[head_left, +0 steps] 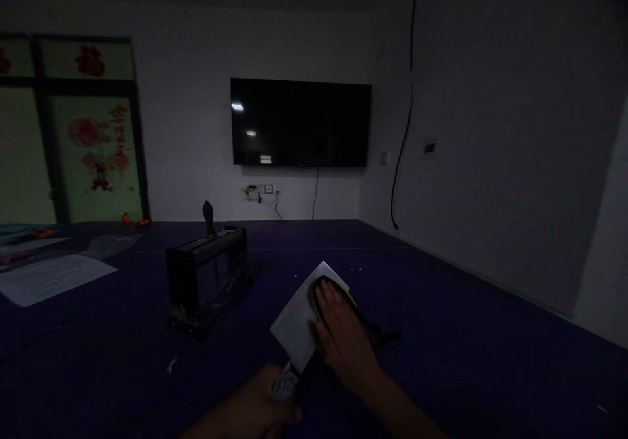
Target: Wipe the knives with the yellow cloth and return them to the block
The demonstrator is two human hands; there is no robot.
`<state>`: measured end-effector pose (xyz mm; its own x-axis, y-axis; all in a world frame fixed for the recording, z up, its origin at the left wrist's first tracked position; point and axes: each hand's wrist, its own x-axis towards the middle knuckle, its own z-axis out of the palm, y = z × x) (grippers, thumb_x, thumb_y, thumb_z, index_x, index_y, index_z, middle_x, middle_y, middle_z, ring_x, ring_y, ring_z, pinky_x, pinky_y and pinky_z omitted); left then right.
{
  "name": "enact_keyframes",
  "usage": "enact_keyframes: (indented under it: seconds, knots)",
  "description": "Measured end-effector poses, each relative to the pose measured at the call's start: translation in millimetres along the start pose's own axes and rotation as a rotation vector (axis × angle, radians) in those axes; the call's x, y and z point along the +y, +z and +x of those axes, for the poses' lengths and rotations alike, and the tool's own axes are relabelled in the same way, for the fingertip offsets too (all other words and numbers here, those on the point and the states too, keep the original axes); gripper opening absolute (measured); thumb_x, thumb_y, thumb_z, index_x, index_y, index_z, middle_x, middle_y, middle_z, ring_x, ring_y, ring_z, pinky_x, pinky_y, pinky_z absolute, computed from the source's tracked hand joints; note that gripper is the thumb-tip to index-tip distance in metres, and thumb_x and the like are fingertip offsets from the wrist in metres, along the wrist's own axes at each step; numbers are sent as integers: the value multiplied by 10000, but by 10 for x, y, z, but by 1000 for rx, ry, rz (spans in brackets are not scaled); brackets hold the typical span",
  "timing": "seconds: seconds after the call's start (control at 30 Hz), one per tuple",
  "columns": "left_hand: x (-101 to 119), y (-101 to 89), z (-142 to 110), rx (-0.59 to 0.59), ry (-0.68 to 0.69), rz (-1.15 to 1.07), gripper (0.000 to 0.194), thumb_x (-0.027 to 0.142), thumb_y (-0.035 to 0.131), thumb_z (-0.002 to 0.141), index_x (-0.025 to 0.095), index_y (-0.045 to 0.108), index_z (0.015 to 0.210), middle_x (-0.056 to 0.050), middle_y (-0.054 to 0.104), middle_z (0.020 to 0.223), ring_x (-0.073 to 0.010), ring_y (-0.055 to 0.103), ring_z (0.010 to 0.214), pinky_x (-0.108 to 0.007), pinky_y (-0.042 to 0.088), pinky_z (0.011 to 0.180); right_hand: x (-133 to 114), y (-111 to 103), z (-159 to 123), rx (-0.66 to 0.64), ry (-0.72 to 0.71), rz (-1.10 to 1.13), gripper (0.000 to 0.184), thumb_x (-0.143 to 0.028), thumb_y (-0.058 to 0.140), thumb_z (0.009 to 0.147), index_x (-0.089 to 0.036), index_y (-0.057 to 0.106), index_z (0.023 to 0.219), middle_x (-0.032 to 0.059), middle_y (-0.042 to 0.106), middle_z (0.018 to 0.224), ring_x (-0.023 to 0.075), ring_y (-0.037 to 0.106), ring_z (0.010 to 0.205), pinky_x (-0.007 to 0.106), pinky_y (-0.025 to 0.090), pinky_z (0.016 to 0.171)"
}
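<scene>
My left hand [262, 400] grips the handle of a cleaver, and the handle looks wrapped in something pale. The broad grey blade [297, 321] points forward and to the right, tilted on the diagonal. Pressed on the blade's right side is an oval black-and-yellow pad [354, 300], with my right hand [343, 334] over it, fingers together along its top. The pad's exact kind is hard to make out in the dim light. Left of the cleaver stands a black holder [206, 252] with clear sides and a dark handle [209, 216] sticking up from it.
Everything is on a dark blue surface [441, 354]. Papers [59, 279] and a clear plastic bag [110, 246] lie at the left. A dark cord [380, 335] or strap reaches right from the pad. A wall-mounted television [301, 125] and a hanging cable [407, 125] are at the back.
</scene>
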<state>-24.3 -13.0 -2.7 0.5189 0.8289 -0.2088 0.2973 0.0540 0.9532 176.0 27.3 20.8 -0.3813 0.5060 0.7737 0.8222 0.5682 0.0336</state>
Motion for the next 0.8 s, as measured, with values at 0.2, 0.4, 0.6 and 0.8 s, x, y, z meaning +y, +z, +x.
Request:
enact_keyframes:
  seconds: [0.2, 0.4, 0.6, 0.8]
  knots:
    - [90, 4, -66, -39, 31, 58, 254, 303, 616, 633, 171, 427, 527, 73, 400, 356, -35, 292, 307, -162, 135, 342, -44, -31, -4, -43, -17, 9, 577, -327, 321, 936, -178, 95, 1445, 88, 219, 1486, 249, 210, 1352, 451, 345, 1044]
    - [172, 12, -90, -55, -10, 165, 228, 214, 577, 663, 174, 407, 515, 80, 384, 362, -33, 281, 310, -166, 139, 340, 64, -42, 41, 19, -29, -11, 573, -303, 317, 937, -178, 85, 1446, 97, 212, 1488, 258, 204, 1354, 469, 325, 1050]
    - [226, 20, -123, -33, -13, 201, 176, 155, 563, 650, 177, 414, 558, 91, 398, 368, -36, 298, 318, -160, 168, 355, 150, -22, 45, 66, 40, -33, 552, -307, 303, 941, -173, 118, 1444, 100, 215, 1488, 261, 196, 1356, 481, 307, 1055]
    - [154, -1, -90, -32, -17, 136, 189, 187, 591, 635, 173, 417, 565, 94, 383, 380, -34, 305, 330, -157, 164, 356, 142, 25, 15, 74, 70, -29, 563, -321, 304, 940, -171, 106, 1445, 101, 214, 1488, 257, 200, 1355, 472, 301, 1059]
